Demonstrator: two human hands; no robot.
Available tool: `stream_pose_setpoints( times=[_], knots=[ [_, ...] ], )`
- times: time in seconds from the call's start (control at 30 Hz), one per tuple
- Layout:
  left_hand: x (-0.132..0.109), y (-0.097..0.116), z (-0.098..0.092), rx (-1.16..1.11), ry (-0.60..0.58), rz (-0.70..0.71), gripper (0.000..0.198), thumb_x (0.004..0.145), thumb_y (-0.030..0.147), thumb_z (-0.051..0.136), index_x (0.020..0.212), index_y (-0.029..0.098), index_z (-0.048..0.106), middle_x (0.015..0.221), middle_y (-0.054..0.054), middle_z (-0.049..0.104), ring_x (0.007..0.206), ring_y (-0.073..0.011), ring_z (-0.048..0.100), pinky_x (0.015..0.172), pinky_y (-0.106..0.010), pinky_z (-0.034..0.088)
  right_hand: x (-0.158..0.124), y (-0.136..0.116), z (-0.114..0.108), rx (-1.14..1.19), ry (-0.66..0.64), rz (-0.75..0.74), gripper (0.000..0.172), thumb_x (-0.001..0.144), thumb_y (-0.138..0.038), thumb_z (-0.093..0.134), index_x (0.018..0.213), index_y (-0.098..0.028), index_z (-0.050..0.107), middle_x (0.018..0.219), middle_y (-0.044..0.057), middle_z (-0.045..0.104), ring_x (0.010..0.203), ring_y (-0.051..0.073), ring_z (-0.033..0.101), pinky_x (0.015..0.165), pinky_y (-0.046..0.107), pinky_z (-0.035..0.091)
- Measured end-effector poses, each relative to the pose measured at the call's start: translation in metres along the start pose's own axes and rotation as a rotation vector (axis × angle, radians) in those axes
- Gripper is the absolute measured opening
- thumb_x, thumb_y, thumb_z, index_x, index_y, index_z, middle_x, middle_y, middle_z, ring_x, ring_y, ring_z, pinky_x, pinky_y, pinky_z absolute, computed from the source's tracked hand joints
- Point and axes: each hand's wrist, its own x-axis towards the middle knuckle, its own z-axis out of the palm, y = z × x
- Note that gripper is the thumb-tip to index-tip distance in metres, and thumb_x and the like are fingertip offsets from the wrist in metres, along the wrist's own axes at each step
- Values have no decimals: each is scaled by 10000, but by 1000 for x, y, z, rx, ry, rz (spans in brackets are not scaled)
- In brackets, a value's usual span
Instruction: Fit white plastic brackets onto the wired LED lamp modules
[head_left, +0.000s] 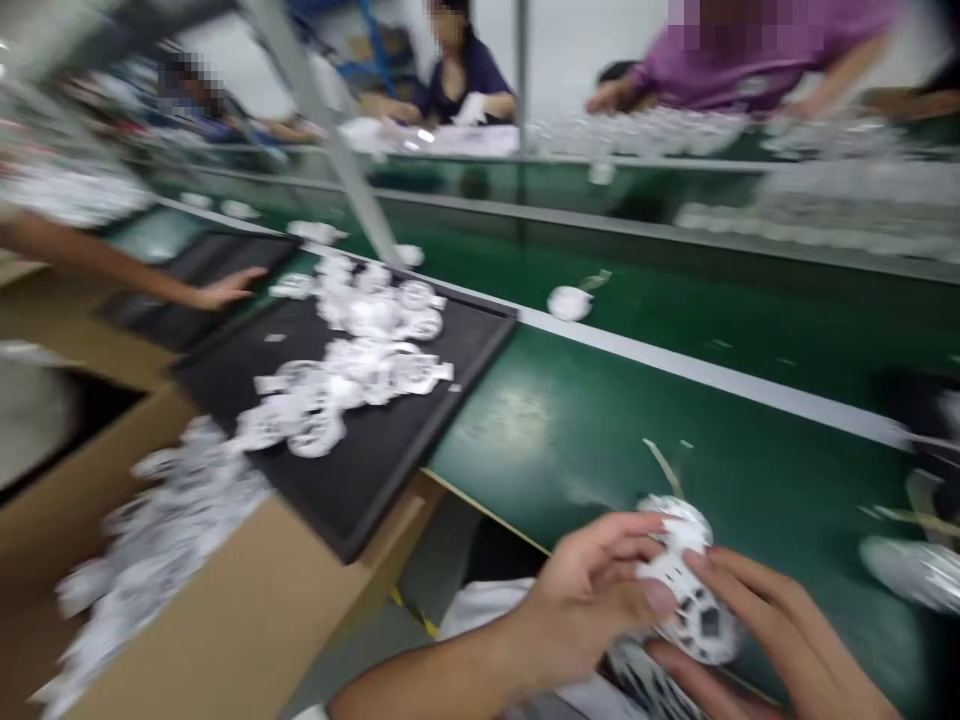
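A white plastic part (701,615) with dark openings is held between my two hands above the front edge of the green table. My left hand (600,585) grips its left side, thumb on top and fingers curled behind. Against its right side are the fingers of my right hand (772,610), also closed on it. Another round white piece (679,515) with a thin pale strip shows just beyond my fingertips; whether it is joined to the held part is unclear. The view is blurred by motion.
A black tray (375,490) at centre left bears a pile of white parts (367,370). Below it, a cardboard box (247,600) holds more. A white round piece (570,303) lies on the green belt (675,300). Another person's hand (229,290) reaches in at left; people sit opposite.
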Motion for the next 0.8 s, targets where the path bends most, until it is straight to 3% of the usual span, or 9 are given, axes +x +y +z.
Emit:
stream_pose_setpoints(
  times=[0.03,0.1,0.2,0.27,0.33,0.4,0.53,0.63,0.8],
  knots=[
    [-1,8,-1,129,-40,39,642,882,533,811,1429,244,638,1265,-138,685,1087,-254,704,993,-402,557,-5,3,-11,-48,-39,32,521,898,-484,805,1372,-314,671,1229,86,721,1003,280,755,805,384,635],
    [7,18,-13,540,-30,273,538,998,405,676,1511,312,542,1342,-119,655,1172,-261,665,1066,-451,523,-12,16,-24,-132,-1,161,567,882,-456,828,1385,-284,628,1246,113,707,1082,310,726,869,429,623],
    [34,16,-32,1145,31,518,731,953,314,707,1603,347,372,1436,-112,594,1321,-324,561,1150,-560,416,-16,41,-28,-266,46,382,482,900,-466,813,1283,-232,639,1155,126,697,1105,330,681,936,503,588],
    [52,9,-33,1354,-23,516,855,918,324,747,1635,327,282,1426,-117,601,1315,-349,549,1119,-573,410,-11,49,-27,-219,27,518,429,930,-483,777,1236,-217,635,1138,120,686,1083,312,681,928,491,587],
    [64,3,-28,1436,-81,496,913,923,335,749,1658,306,206,1406,-114,617,1291,-347,550,1097,-555,407,3,46,-25,-77,57,558,448,929,-485,782,1249,-222,611,1189,117,669,1090,287,686,909,447,597],
    [73,-2,-22,1464,-120,495,930,951,309,712,1678,295,131,1403,-113,622,1285,-339,538,1097,-542,390,20,36,-20,33,61,472,518,889,-488,830,1278,-238,596,1233,109,657,1130,279,675,920,423,594],
    [82,-7,-19,1464,-114,512,1032,914,129,635,1702,277,-14,1408,-126,608,1274,-332,511,1097,-522,371,44,27,-5,66,-131,268,516,875,-469,857,1277,-257,612,1199,89,674,1135,273,660,957,431,580],
    [82,-8,-21,1436,-113,512,1108,876,77,627,1704,274,-82,1395,-119,617,1272,-326,508,1104,-509,370,46,30,2,10,-210,261,492,919,-464,816,1314,-258,608,1213,99,668,1124,275,662,944,448,593],
    [82,-9,-21,1452,-108,528,1103,895,119,654,1709,272,-74,1386,-130,624,1265,-336,516,1095,-515,378,41,33,-1,-20,-204,288,525,925,-510,799,1345,-265,600,1241,107,666,1148,287,660,947,462,600]
  ],
)
